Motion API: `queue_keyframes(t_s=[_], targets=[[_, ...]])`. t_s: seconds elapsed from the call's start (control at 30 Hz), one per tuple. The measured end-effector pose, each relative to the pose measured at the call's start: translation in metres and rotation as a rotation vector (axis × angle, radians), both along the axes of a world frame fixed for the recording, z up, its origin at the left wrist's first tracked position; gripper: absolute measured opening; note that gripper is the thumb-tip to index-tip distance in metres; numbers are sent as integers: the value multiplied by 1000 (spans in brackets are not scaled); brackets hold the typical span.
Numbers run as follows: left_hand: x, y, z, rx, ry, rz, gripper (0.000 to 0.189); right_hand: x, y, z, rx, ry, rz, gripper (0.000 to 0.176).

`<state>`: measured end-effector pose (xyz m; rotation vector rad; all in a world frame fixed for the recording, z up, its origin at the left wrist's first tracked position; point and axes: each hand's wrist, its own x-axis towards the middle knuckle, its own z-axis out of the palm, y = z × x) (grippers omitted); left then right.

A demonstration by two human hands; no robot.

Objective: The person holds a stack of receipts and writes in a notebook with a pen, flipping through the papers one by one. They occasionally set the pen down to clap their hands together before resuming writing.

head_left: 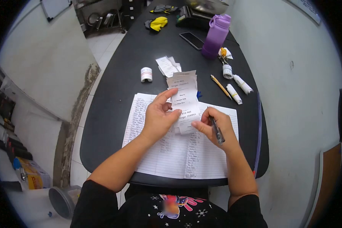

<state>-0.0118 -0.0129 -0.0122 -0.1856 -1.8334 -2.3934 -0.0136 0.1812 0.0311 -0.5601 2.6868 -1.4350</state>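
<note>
My left hand (pixel 157 117) grips a strip of printed paper receipts (pixel 184 100), thumb in front, holding it above an open lined notebook (pixel 161 167). The strip reaches up past the notebook's top edge. In my right hand (pixel 221 125) is a dark pen (pixel 217 132), tucked between the fingers. The right thumb touches the receipts' lower right edge. Handwritten lists fill columns on both notebook pages. Just beyond the strip, more loose receipts (pixel 167 65) lie on the black table (pixel 106 140).
Left of the loose receipts is a small curled paper roll (pixel 146 75). A pencil (pixel 220 86) and rolled papers (pixel 235 94) lie at the right. Farther back are a purple bottle (pixel 216 37), a phone (pixel 192 40) and yellow-black gloves (pixel 157 24). A wall (pixel 292 95) borders the right side.
</note>
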Motion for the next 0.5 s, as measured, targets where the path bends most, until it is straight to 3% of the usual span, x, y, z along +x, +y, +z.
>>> queue_keyframes(t_s=[0.13, 0.33, 0.5], targets=[[-3, -1, -5, -4, -21, 36, 59, 1, -2, -17, 50, -25, 2, 29], [-5, 0, -10, -77, 59, 76, 50, 2, 2, -22, -198, -142, -118, 18], [-7, 2, -12, -90, 56, 60, 47, -5, 10, -27, -74, 131, -144, 19]])
